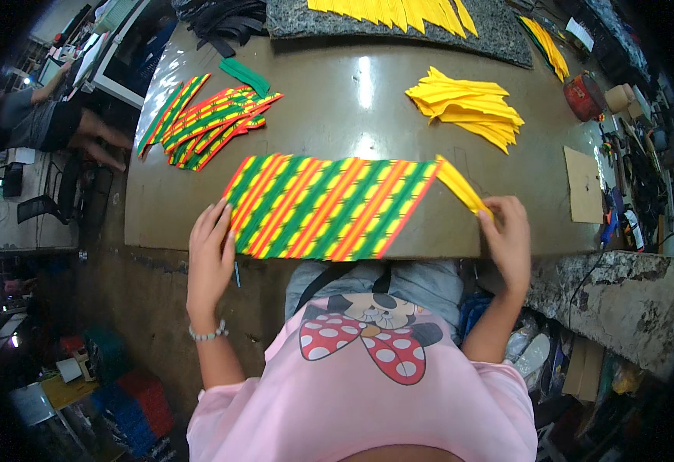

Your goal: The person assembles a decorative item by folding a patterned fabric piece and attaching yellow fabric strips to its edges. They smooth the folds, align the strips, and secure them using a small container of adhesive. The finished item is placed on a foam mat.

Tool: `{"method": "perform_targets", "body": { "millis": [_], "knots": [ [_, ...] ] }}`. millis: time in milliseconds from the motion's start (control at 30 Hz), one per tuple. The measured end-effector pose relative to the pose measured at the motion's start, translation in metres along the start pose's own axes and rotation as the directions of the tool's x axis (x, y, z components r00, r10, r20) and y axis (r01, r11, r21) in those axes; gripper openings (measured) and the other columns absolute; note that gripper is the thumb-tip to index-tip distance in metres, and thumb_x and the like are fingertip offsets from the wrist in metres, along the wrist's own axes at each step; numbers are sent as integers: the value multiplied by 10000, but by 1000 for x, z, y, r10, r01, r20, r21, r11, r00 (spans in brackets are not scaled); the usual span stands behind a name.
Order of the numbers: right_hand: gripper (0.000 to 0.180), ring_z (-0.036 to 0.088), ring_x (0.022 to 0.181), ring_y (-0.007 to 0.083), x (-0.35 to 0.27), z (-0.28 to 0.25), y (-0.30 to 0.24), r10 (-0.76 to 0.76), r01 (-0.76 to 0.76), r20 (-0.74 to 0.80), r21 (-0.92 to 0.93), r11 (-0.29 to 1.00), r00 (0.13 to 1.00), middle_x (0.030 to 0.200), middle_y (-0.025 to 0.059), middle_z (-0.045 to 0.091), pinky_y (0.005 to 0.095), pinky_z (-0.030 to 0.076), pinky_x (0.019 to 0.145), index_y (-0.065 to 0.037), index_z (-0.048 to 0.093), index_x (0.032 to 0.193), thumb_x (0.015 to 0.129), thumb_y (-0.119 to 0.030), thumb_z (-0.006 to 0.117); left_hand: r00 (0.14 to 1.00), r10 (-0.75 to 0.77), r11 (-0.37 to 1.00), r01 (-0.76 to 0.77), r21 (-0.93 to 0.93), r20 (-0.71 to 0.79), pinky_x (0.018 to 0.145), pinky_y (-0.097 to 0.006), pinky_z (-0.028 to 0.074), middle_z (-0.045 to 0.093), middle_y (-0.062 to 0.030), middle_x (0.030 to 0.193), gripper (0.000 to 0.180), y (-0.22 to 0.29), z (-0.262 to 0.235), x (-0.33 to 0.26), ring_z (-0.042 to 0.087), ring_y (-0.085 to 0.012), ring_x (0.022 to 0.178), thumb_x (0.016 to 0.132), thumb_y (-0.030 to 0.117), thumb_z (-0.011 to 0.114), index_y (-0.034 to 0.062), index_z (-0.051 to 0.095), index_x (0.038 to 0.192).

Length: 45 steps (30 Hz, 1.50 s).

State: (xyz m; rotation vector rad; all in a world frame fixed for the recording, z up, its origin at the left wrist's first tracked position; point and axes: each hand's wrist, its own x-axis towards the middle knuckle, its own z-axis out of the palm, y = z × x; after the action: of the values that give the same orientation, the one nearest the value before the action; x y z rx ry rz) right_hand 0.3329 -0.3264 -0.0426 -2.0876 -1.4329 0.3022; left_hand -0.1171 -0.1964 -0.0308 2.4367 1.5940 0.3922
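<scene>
In front of me lies a slanted panel of striped cloth (329, 208) in green, yellow, red and orange, along the table's near edge. My left hand (212, 250) rests on its left end, fingers stretched out and lying flat. My right hand (508, 240) pinches the lower end of a narrow yellow strip (460, 183). That strip slants away from my fingers, and its far tip meets the panel's upper right corner.
A loose pile of striped strips (210, 127) and a green strip (244, 77) lie at the left of the table (337, 100). Yellow strips (468, 108) are heaped at the right. A grey speckled board (399, 42) holds more yellow strips behind. A red container (585, 97) stands far right.
</scene>
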Motion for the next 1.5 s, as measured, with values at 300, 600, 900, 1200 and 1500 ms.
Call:
{"method": "perform_targets", "body": {
  "millis": [300, 600, 900, 1200, 1500],
  "knots": [
    [197, 583, 1067, 153, -56, -69, 59, 328, -287, -220, 199, 937, 919, 1126, 69, 626, 285, 451, 949, 18, 588, 1147, 987, -82, 646, 902, 432, 871, -408, -275, 30, 1132, -452, 384, 536, -163, 1445, 373, 64, 42, 90, 475, -371, 1349, 953, 76, 601, -1, 603, 1318],
    [361, 641, 1005, 127, -39, -46, -10, 227, -6, -258, 648, 761, 939, 1120, 70, 677, 246, 518, 841, 7, 616, 1273, 927, -29, 710, 987, 133, 919, -90, -383, 86, 871, -404, 523, 628, -207, 1132, 348, 99, 26, 63, 641, -366, 1005, 902, 233, 735, -3, 687, 1154],
    [260, 679, 880, 105, -19, 106, -169, -148, -282, 355, 887, 365, 923, 1072, 82, 664, 231, 574, 769, 25, 596, 1195, 963, -43, 689, 988, -146, 578, 130, -806, 54, 637, -260, 484, 703, -48, 864, 274, 86, 36, 47, 605, -96, 708, 1011, 224, 651, -37, 728, 1038],
    [663, 438, 1383, 410, -30, 123, -153, -661, 667, 208, 50, 743, 721, 1492, 207, 463, 506, 383, 1144, -6, 534, 1357, 826, -323, 773, 964, -207, 933, 142, -331, -169, 701, -331, 520, 669, -114, 1057, 351, 30, 33, 82, 642, -213, 810, 839, 210, 806, 81, 706, 1150],
    [518, 523, 1288, 374, -55, 96, -114, -639, 658, 193, -54, 751, 744, 1315, 169, 573, 508, 418, 1101, -32, 577, 1335, 820, -61, 623, 952, 291, 946, -301, -121, -91, 1035, -462, 359, 593, -48, 1304, 279, 29, 33, 64, 494, -289, 1234, 903, 228, 679, 202, 735, 1175]
  ]
}}
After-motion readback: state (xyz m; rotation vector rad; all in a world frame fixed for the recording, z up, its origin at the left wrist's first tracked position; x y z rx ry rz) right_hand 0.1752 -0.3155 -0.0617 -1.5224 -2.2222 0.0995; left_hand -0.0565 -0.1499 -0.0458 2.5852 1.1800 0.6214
